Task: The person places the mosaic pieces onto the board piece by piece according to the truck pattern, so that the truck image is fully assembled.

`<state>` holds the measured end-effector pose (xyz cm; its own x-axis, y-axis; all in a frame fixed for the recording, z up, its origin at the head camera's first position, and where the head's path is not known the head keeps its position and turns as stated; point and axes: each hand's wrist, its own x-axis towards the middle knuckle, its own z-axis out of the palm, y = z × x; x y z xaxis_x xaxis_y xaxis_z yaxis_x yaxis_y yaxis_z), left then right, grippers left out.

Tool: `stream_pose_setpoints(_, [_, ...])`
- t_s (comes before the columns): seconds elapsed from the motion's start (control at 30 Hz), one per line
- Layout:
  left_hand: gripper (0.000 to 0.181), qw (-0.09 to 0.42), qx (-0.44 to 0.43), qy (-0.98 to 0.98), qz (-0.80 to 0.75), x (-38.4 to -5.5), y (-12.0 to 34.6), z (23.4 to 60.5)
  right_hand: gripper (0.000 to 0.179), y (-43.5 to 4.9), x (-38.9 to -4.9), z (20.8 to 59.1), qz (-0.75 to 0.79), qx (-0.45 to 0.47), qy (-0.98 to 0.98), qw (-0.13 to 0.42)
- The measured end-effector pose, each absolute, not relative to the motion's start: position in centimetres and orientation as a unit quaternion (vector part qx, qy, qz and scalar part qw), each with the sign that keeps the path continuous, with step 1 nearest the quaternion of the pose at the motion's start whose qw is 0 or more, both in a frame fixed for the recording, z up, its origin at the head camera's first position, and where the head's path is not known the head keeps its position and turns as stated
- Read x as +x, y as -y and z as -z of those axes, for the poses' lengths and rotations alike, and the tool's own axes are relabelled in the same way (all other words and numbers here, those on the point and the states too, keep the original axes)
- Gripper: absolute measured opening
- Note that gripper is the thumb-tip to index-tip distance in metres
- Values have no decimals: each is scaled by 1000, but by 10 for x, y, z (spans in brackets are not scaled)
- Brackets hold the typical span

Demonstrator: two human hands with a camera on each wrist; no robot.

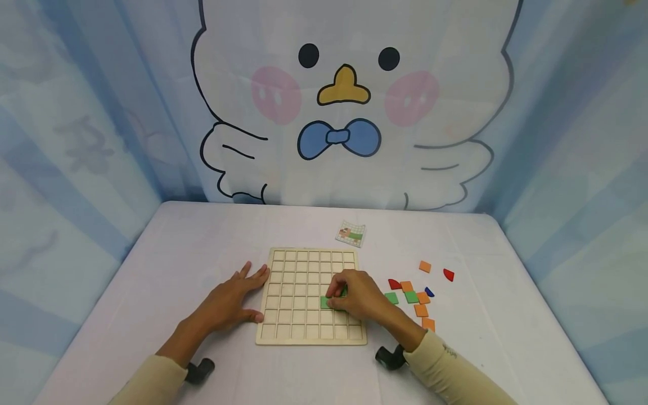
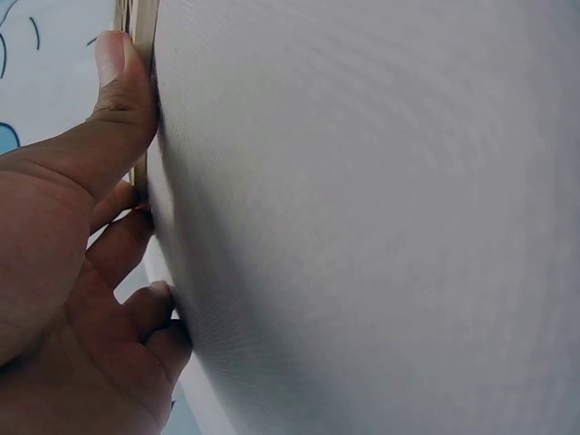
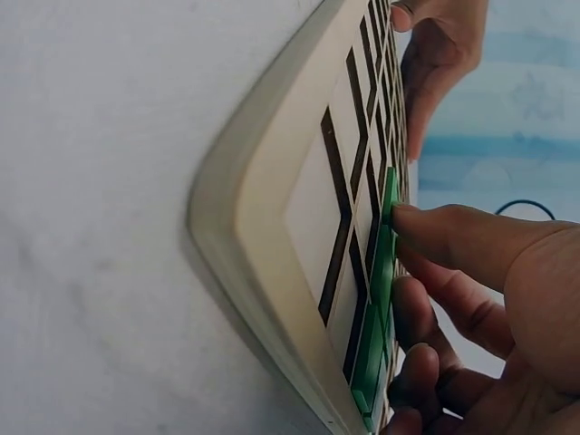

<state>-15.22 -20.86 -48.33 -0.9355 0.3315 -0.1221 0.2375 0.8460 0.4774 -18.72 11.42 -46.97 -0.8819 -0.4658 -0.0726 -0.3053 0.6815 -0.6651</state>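
Now a green tile [image 1: 324, 302] is being pinched by the R hand [image 1: 356, 295], thumb & fingers curled in, just R of ctr. on the wooden grid board [image 1: 288, 332]; more green pcs. [image 3: 369, 353] are seen under those fingers. The board's L edge is touched by the L hand [image 1: 228, 304], fingers spread, nothing gripped. Off R, orange squares [image 1: 421, 310], red wedges [image 1: 449, 274] etc. are scattered on the counter [image 1: 217, 225]; a pic. card [image 1: 351, 233] is placed near the board's far R corner, backed by a curtain w/ cartoon print [image 1: 344, 180].
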Motion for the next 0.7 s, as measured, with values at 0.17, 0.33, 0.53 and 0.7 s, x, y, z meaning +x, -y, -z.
stream_pose_setpoints(0.17, [108,98,154,-955,-234,-152,209,483,12,-115,-188,469,343,-209,-908,123])
stream_pose_setpoints(0.33, [109,98,151,-956,-233,-152,208,481,14,-116,-189,469,342,-215,-906,124])
stream_pose_setpoints(0.53, [108,95,153,-956,-232,-150,208,480,15,-123,-190,467,353,-203,-905,126])
stream_pose_setpoints(0.7, [109,94,150,-957,-230,-150,208,481,15,-136,-192,462,367,-188,-903,121])
